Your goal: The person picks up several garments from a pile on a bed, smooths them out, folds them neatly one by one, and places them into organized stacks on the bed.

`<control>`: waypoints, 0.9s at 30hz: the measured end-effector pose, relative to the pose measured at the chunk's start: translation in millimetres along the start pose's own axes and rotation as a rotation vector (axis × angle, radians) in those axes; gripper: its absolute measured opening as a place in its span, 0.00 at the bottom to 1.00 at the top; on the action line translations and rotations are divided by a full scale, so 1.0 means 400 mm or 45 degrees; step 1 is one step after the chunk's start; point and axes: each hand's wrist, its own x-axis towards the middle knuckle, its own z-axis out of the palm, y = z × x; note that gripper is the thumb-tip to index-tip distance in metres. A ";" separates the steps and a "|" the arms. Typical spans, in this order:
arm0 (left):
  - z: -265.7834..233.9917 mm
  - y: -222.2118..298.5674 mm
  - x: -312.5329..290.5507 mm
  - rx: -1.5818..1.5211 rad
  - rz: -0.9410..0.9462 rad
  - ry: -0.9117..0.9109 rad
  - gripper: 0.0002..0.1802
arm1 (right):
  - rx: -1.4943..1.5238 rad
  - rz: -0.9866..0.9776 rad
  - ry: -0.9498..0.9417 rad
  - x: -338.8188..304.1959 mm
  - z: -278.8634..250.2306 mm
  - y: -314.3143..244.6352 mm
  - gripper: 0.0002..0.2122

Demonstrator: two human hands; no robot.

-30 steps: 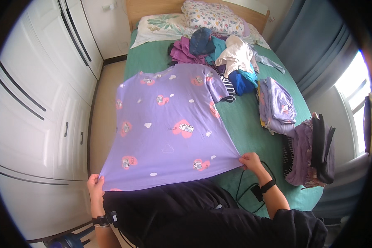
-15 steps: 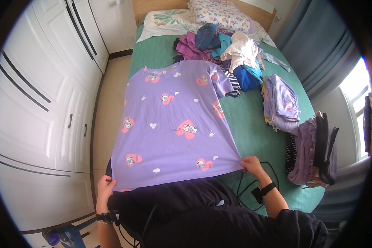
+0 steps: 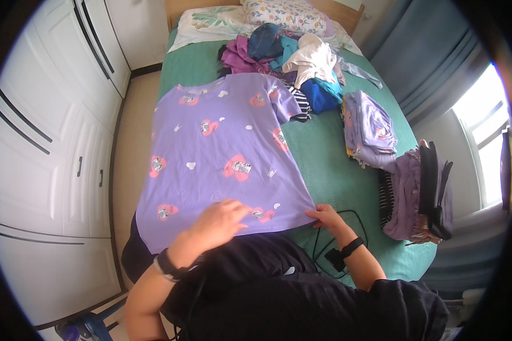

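A purple T-shirt [image 3: 210, 145] with pink hearts and white shapes lies spread out on the bed, neckline away from me and hem close to my lap. My right hand [image 3: 327, 218] pinches the hem's right corner. Over the lower middle of the shirt hovers my left hand [image 3: 221, 220], slightly blurred, fingers loosely stretched to the right with nothing visible in them. The hem's left corner hangs free beside my dark-clothed leg.
Beyond the shirt, loose clothes [image 3: 310, 59] are heaped near the pillows [image 3: 210, 27]. Two folded stacks, lilac garments [image 3: 371, 128] and darker ones [image 3: 407, 196], sit along the bed's right side. A black cable [image 3: 318, 250] loops by my right wrist. White wardrobes [image 3: 51, 170] line the left.
My left hand has let go of the hem's left corner and moved right across the shirt. The right hand keeps its corner. The whole view has shifted slightly.
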 end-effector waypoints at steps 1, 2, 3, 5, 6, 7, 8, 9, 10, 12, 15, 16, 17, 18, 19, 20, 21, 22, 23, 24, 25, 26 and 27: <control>0.034 0.005 0.026 0.012 0.117 -0.094 0.22 | -0.001 -0.008 0.000 -0.011 0.012 -0.019 0.15; 0.063 0.013 0.051 0.014 0.125 -0.093 0.22 | 0.264 0.077 0.008 -0.030 0.026 -0.043 0.14; 0.089 0.022 0.072 -0.035 0.112 -0.203 0.21 | 0.528 0.162 0.013 -0.037 0.035 -0.059 0.13; 0.139 0.030 0.107 -0.081 0.124 -0.316 0.21 | 0.739 0.217 -0.021 -0.033 0.027 -0.067 0.11; 0.167 0.029 0.115 -0.009 0.117 -0.284 0.22 | 0.941 0.277 -0.074 -0.027 0.020 -0.069 0.09; 0.186 0.030 0.120 0.056 0.109 -0.257 0.22 | 0.947 0.276 -0.066 -0.022 0.014 -0.062 0.09; 0.199 0.026 0.121 0.054 0.115 -0.260 0.22 | 1.042 0.307 -0.079 -0.015 0.008 -0.055 0.09; 0.210 0.022 0.122 0.070 0.119 -0.266 0.22 | 1.135 0.338 -0.095 -0.009 0.004 -0.050 0.08; 0.214 0.019 0.122 0.092 0.121 -0.270 0.22 | 1.137 0.336 -0.097 -0.005 0.000 -0.051 0.08; 0.229 0.004 0.124 0.082 0.101 -0.230 0.18 | 1.201 0.383 -0.135 0.002 -0.010 -0.053 0.07; 0.228 -0.015 0.128 0.029 0.085 -0.111 0.12 | 1.203 0.279 -0.189 0.013 -0.015 -0.042 0.09; 0.224 -0.017 0.128 -0.016 0.091 -0.031 0.09 | 1.202 0.277 -0.195 0.004 -0.006 -0.048 0.09; 0.221 -0.015 0.131 -0.015 0.091 -0.032 0.09 | 1.332 0.214 -0.204 -0.015 0.007 -0.057 0.11; 0.215 -0.008 0.132 -0.044 0.072 0.010 0.08 | 1.460 0.148 -0.215 -0.030 0.021 -0.062 0.13; 0.206 -0.004 0.136 -0.069 0.057 0.049 0.07 | 1.468 0.142 -0.217 -0.037 0.034 -0.059 0.13; 0.197 0.001 0.139 -0.061 0.062 0.046 0.07 | 1.523 0.149 -0.488 -0.044 0.048 -0.054 0.17; 0.187 0.008 0.141 -0.024 0.041 0.049 0.07 | 1.568 0.154 -0.763 -0.049 0.063 -0.054 0.20; 0.183 0.013 0.144 0.012 0.018 0.052 0.07 | 1.573 0.148 -0.768 -0.057 0.083 -0.065 0.20; 0.184 0.015 0.144 0.023 0.014 0.051 0.07 | 1.382 0.188 -0.882 -0.065 0.109 -0.082 0.23; 0.189 0.017 0.143 0.038 0.036 0.055 0.07 | 1.188 0.224 -0.989 -0.068 0.135 -0.095 0.26; 0.193 0.023 0.143 0.051 0.066 0.059 0.06 | 1.232 0.285 -1.041 -0.065 0.157 -0.098 0.28; 0.198 0.031 0.142 0.062 0.071 0.057 0.06 | 1.276 0.347 -1.094 -0.064 0.176 -0.108 0.29; 0.206 0.040 0.139 0.095 0.137 0.042 0.05 | 1.286 0.371 -1.011 -0.072 0.186 -0.119 0.30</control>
